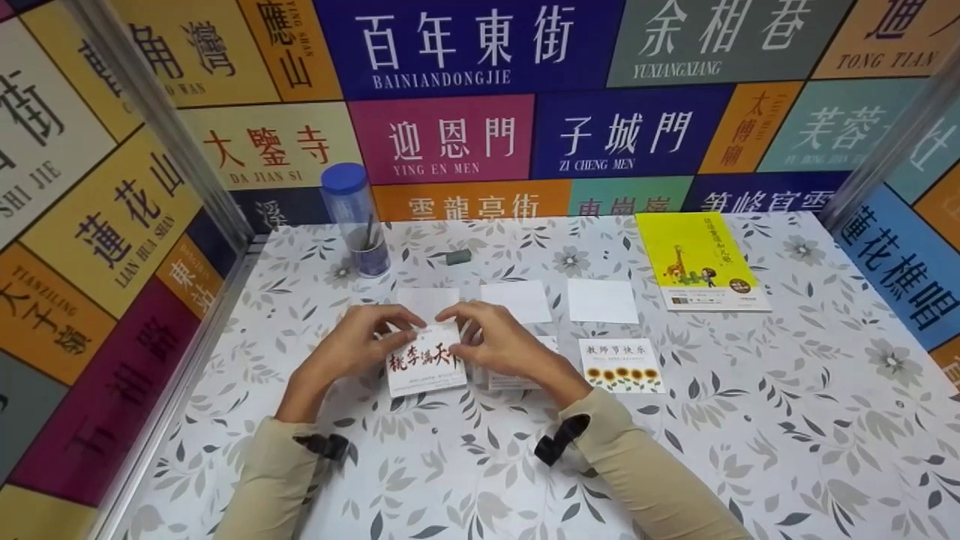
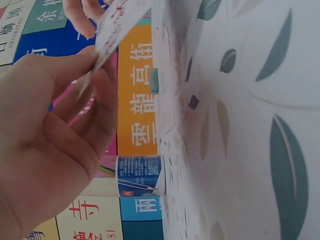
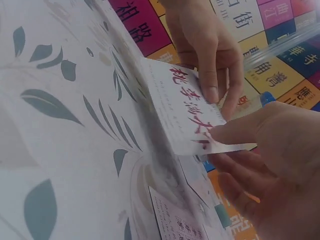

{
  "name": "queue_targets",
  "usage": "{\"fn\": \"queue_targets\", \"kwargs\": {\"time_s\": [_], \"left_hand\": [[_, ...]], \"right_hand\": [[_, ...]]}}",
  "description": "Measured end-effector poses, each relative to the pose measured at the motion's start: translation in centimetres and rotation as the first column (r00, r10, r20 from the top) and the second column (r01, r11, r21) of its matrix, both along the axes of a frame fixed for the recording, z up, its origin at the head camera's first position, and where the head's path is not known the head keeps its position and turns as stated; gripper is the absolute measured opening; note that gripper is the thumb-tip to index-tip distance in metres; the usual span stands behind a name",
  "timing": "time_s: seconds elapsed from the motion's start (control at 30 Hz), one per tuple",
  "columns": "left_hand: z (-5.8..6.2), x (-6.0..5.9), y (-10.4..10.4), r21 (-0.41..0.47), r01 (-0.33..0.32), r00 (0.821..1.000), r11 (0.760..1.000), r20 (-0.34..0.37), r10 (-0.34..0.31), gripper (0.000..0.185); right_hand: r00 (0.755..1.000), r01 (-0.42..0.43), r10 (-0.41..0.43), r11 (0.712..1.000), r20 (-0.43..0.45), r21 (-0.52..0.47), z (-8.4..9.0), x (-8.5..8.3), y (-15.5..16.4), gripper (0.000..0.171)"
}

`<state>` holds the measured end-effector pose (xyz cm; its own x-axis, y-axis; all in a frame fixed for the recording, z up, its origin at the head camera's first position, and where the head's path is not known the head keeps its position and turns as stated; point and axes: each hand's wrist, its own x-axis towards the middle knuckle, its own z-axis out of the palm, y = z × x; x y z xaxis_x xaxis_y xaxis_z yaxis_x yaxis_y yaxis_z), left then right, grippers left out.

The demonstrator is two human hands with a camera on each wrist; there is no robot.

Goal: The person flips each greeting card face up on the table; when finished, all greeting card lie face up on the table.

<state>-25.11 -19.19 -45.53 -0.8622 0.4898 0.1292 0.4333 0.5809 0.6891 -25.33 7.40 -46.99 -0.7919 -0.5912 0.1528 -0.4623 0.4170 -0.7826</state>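
My two hands hold a white card (image 1: pixel 424 367) with red brush lettering between them. The left hand (image 1: pixel 360 341) pinches its upper left part between thumb and fingers. On the upper right part, the right hand (image 1: pixel 495 341) does the same, thumb on the printed face. Seen from the right wrist, the card (image 3: pixel 182 107) is tilted, with its far edge close over the table. In the left wrist view the card (image 2: pixel 117 30) shows nearly edge-on between thumb and fingers. Another printed card (image 1: pixel 517 381) lies partly hidden beneath the right hand.
A sunflower card (image 1: pixel 621 366) lies to the right. Behind are blank white cards (image 1: pixel 517 301) and a yellow booklet (image 1: pixel 694 255). A clear tube with a blue lid (image 1: pixel 343 180) stands at back left, near a small dark green block (image 1: pixel 458 257). Printed wall panels (image 1: pixel 442 139) border the table.
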Motion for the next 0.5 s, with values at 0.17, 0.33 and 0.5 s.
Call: {"fn": "queue_targets", "kwargs": {"time_s": [0.17, 0.33, 0.5], "left_hand": [[-0.39, 0.04, -0.22, -0.069, 0.075, 0.996, 0.995, 0.045, -0.072, 0.023], [-0.70, 0.19, -0.14, -0.122, 0.078, 0.995, 0.989, 0.073, -0.069, 0.036], [-1.10, 0.12, 0.01, -0.166, 0.029, 0.999, 0.986, 0.050, -0.021, 0.035]], "right_hand": [[1.000, 0.013, -0.010, 0.978, -0.017, 0.206, -0.39, 0.26, -0.23, 0.047], [0.993, 0.087, -0.059, 0.954, -0.105, 0.288, -0.87, 0.47, -0.31, 0.041], [0.987, 0.102, -0.053, 0.933, -0.149, 0.345, -0.99, 0.86, -0.08, 0.044]]}}
